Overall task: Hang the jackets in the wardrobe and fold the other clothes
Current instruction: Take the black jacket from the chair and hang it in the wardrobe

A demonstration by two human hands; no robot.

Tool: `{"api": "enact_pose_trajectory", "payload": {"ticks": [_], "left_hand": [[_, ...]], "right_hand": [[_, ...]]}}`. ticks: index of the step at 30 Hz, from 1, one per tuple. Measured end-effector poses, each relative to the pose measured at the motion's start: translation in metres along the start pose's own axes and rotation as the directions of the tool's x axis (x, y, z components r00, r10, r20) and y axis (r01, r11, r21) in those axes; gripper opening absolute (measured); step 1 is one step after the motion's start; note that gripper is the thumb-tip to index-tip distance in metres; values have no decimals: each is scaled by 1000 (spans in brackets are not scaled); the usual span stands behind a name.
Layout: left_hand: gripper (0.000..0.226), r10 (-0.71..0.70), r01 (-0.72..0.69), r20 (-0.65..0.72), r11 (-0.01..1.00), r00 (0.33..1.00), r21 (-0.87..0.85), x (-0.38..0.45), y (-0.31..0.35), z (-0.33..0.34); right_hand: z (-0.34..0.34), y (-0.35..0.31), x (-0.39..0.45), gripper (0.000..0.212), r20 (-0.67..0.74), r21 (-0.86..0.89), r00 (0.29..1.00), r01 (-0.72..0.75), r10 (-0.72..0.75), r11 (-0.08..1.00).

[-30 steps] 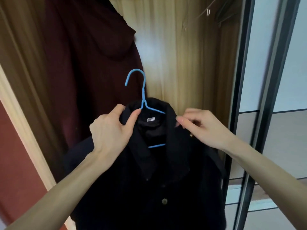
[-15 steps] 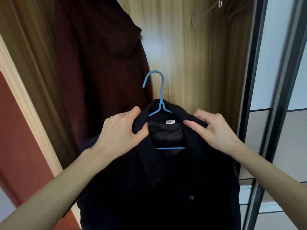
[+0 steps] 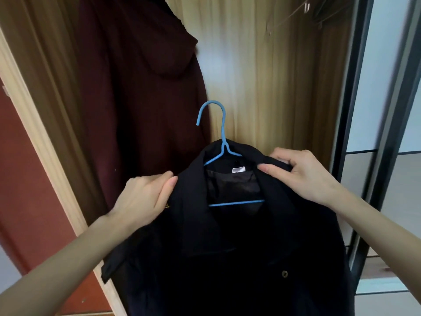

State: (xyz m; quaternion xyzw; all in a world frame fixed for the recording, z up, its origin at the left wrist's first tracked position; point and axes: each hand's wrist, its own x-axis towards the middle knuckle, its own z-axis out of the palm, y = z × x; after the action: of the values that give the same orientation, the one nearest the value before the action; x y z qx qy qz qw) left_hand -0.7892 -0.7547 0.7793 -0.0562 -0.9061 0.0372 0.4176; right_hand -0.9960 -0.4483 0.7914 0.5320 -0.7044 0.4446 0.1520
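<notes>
- I see my left hand (image 3: 145,197) gripping the left shoulder of the black jacket (image 3: 227,258), thumb on the front of the cloth and fingers curled over its top edge.
- My right hand (image 3: 303,176) pinches the right side of the collar, thumb lying along the front and fingers folded behind the fabric.
- The jacket sits between my two hands on a blue hanger (image 3: 224,153); the hook rises above and between them, free of any rail, and the hanger's lower bar shows inside the open neck.
- A white label (image 3: 238,169) sits just left of my right thumb, inside the collar.
- Above my left hand, a dark red hooded garment (image 3: 141,92) hangs inside the wooden wardrobe (image 3: 268,87).
- Beyond my right hand stands the dark-framed sliding door (image 3: 355,110).
- Above my right hand, I make out blurred wire hangers (image 3: 296,12).
</notes>
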Motion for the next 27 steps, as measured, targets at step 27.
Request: {"api": "enact_pose_trajectory", "payload": {"ticks": [27], "left_hand": [[40, -277, 271, -31, 953, 960, -133, -7, -29, 5]], "right_hand": [[-34, 23, -19, 47, -131, 83, 987, -80, 90, 993]]}}
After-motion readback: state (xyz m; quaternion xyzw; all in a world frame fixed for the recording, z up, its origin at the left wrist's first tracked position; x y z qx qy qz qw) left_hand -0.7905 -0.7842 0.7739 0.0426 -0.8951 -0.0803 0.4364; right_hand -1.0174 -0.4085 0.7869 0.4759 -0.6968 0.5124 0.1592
